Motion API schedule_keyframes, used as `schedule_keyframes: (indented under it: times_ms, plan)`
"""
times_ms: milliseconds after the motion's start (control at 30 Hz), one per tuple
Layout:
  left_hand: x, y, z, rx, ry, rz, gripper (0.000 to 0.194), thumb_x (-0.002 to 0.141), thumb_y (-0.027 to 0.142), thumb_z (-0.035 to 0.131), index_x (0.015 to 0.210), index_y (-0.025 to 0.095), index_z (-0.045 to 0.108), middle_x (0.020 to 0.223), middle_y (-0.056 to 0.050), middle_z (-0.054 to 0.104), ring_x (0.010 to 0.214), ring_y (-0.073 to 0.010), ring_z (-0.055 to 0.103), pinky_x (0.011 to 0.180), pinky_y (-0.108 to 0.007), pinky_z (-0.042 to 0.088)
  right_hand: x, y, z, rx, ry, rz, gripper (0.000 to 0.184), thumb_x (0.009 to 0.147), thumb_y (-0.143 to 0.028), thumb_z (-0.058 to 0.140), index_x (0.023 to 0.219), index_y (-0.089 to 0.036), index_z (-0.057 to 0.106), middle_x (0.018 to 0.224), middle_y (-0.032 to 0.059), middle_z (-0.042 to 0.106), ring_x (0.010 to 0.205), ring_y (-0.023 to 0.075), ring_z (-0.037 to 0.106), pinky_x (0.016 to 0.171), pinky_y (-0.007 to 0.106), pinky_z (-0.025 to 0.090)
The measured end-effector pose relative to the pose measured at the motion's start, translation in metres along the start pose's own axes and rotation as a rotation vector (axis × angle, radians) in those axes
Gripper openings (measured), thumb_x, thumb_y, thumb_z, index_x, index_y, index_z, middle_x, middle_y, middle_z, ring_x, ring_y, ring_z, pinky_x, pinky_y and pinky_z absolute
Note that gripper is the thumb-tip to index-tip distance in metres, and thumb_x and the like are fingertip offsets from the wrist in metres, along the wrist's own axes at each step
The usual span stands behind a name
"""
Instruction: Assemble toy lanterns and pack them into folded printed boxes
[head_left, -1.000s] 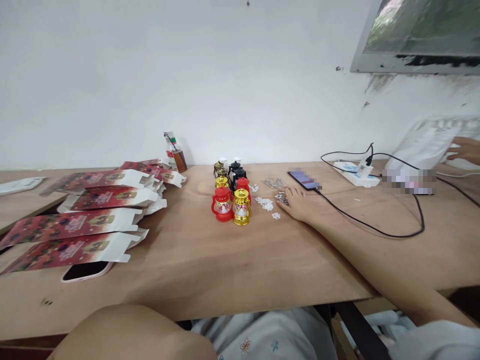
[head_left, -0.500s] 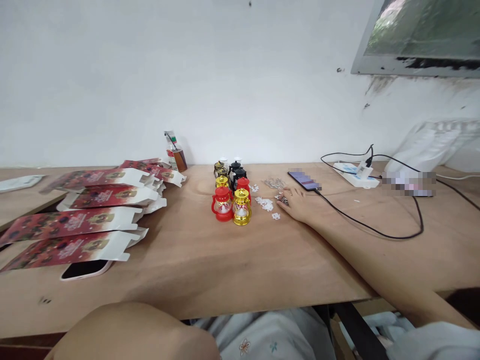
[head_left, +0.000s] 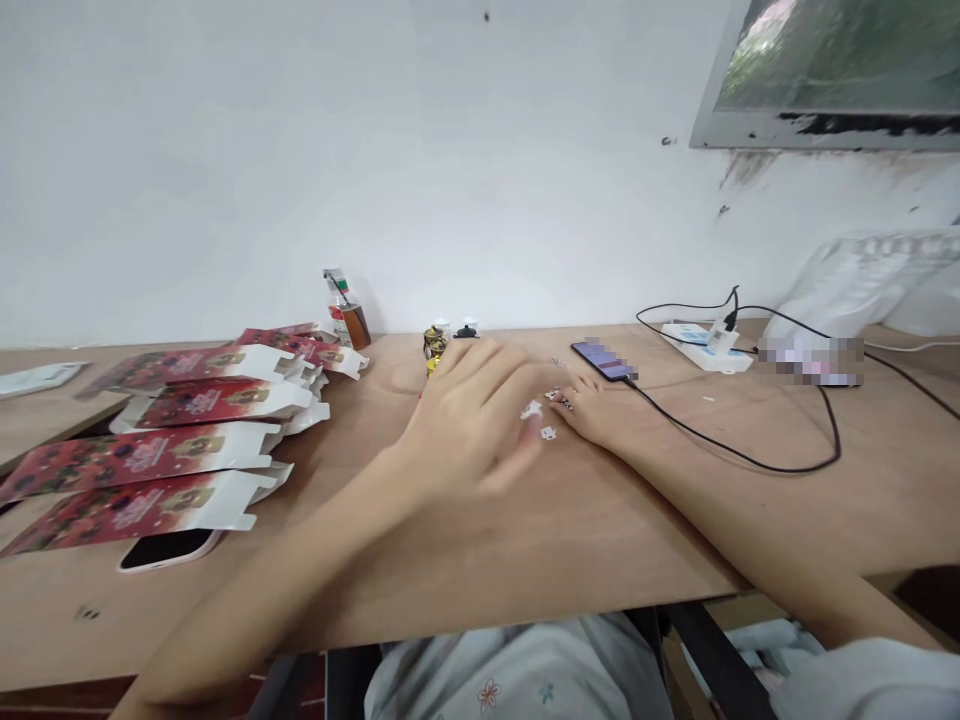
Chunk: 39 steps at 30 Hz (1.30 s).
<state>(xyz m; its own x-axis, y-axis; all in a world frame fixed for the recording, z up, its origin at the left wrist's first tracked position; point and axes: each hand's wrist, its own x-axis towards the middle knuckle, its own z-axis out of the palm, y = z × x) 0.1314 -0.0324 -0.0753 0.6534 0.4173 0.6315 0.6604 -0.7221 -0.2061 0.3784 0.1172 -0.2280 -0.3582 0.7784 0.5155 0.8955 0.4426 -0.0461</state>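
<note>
My left hand (head_left: 480, 415) is raised over the middle of the table, fingers stretched to the right and thumb apart, slightly blurred. No object shows in it. Behind it, the small lanterns (head_left: 433, 345) are mostly hidden; only a few dark and gold tops show. My right hand (head_left: 589, 408) lies on the table with its fingers spread, beside a small pile of metal-looking pieces (head_left: 564, 402). Small white cut pieces (head_left: 548, 433) lie between the two hands, partly covered by my left hand.
Flattened red printed boxes (head_left: 161, 455) are stacked on the left, over a phone (head_left: 169, 548). A bottle (head_left: 346, 310) stands by the wall. Another phone (head_left: 604, 360) with a black cable (head_left: 739, 465) lies right, near a power strip (head_left: 705, 347) and plastic bags (head_left: 840, 285).
My left arm has come up from the table's front edge, and its hand now reaches over the lanterns, covering most of them. My right hand stays in nearly the same place.
</note>
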Motion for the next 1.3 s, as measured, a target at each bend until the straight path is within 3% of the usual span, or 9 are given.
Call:
schedule_keyframes:
  times_ms: [200, 333, 567, 733, 867, 1067, 1167, 1300]
  plan:
    - [0.012, -0.048, 0.049, 0.272, -0.339, -0.054, 0.028, 0.083, 0.025, 0.049, 0.107, 0.013, 0.058, 0.107, -0.014, 0.061, 0.100, -0.0307, 0.052, 0.083, -0.044, 0.039, 0.001, 0.001, -0.001, -0.001, 0.103, 0.002, 0.021, 0.093, -0.028, 0.043, 0.093, -0.018, 0.061, 0.107, 0.0104, 0.064, 0.102, 0.0248, 0.052, 0.087, 0.037, 0.037]
    - [0.005, -0.056, 0.060, 0.299, -0.426, -0.041, 0.031, 0.079, 0.026, 0.057, 0.108, 0.015, 0.059, 0.107, -0.013, 0.063, 0.097, -0.0294, 0.054, 0.083, -0.042, 0.038, 0.001, 0.002, 0.002, -0.009, 0.155, 0.029, 0.020, 0.093, -0.027, 0.041, 0.087, -0.019, 0.058, 0.091, 0.0096, 0.065, 0.092, 0.0250, 0.054, 0.083, 0.036, 0.037]
    - [0.005, -0.051, 0.067, 0.340, -0.420, 0.060, 0.025, 0.075, 0.019, 0.058, 0.100, 0.017, 0.063, 0.104, -0.012, 0.064, 0.101, -0.0280, 0.054, 0.093, -0.045, 0.033, 0.002, -0.001, 0.007, -0.051, 0.233, -0.006, 0.022, 0.094, -0.027, 0.040, 0.081, -0.018, 0.056, 0.084, 0.0093, 0.063, 0.084, 0.0237, 0.053, 0.079, 0.034, 0.035]
    - [0.003, -0.049, 0.070, 0.394, -0.476, 0.092, 0.035, 0.070, 0.019, 0.067, 0.105, 0.018, 0.062, 0.109, -0.011, 0.063, 0.105, -0.0298, 0.053, 0.097, -0.049, 0.031, 0.000, 0.000, 0.005, -0.020, 0.312, -0.096, 0.025, 0.094, -0.026, 0.039, 0.078, -0.019, 0.058, 0.081, 0.0073, 0.064, 0.087, 0.0227, 0.053, 0.081, 0.033, 0.035]
    - [0.001, -0.047, 0.077, 0.389, -0.488, 0.124, 0.032, 0.071, 0.014, 0.065, 0.102, 0.018, 0.063, 0.108, -0.012, 0.064, 0.102, -0.0288, 0.054, 0.093, -0.049, 0.035, -0.001, -0.002, 0.002, 0.020, 0.296, -0.098, 0.026, 0.092, -0.019, 0.039, 0.077, -0.019, 0.060, 0.080, 0.0070, 0.065, 0.086, 0.0221, 0.054, 0.081, 0.034, 0.034]
    - [-0.002, -0.046, 0.092, 0.397, -0.425, 0.180, 0.022, 0.076, 0.001, 0.055, 0.086, 0.017, 0.067, 0.095, -0.009, 0.067, 0.098, -0.0261, 0.054, 0.094, -0.050, 0.032, 0.001, -0.004, 0.005, 0.018, 0.259, -0.087, 0.031, 0.095, -0.032, 0.037, 0.085, -0.019, 0.064, 0.085, 0.0095, 0.066, 0.088, 0.0236, 0.055, 0.081, 0.035, 0.036]
    - [0.000, -0.046, 0.089, 0.361, -0.392, 0.209, 0.019, 0.079, 0.003, 0.054, 0.081, 0.017, 0.067, 0.091, -0.008, 0.068, 0.094, -0.0245, 0.054, 0.091, -0.048, 0.031, 0.001, -0.004, 0.005, 0.050, 0.240, -0.120, 0.033, 0.095, -0.035, 0.037, 0.088, -0.019, 0.064, 0.086, 0.0091, 0.066, 0.088, 0.0236, 0.055, 0.082, 0.036, 0.037]
    - [0.007, -0.043, 0.070, 0.334, -0.302, 0.175, 0.011, 0.083, 0.019, 0.059, 0.093, 0.017, 0.065, 0.093, -0.008, 0.069, 0.089, -0.0239, 0.057, 0.089, -0.046, 0.032, 0.001, -0.006, -0.001, 0.063, 0.265, -0.106, 0.033, 0.094, -0.040, 0.040, 0.084, -0.019, 0.064, 0.084, 0.0091, 0.066, 0.086, 0.0234, 0.055, 0.081, 0.035, 0.039]
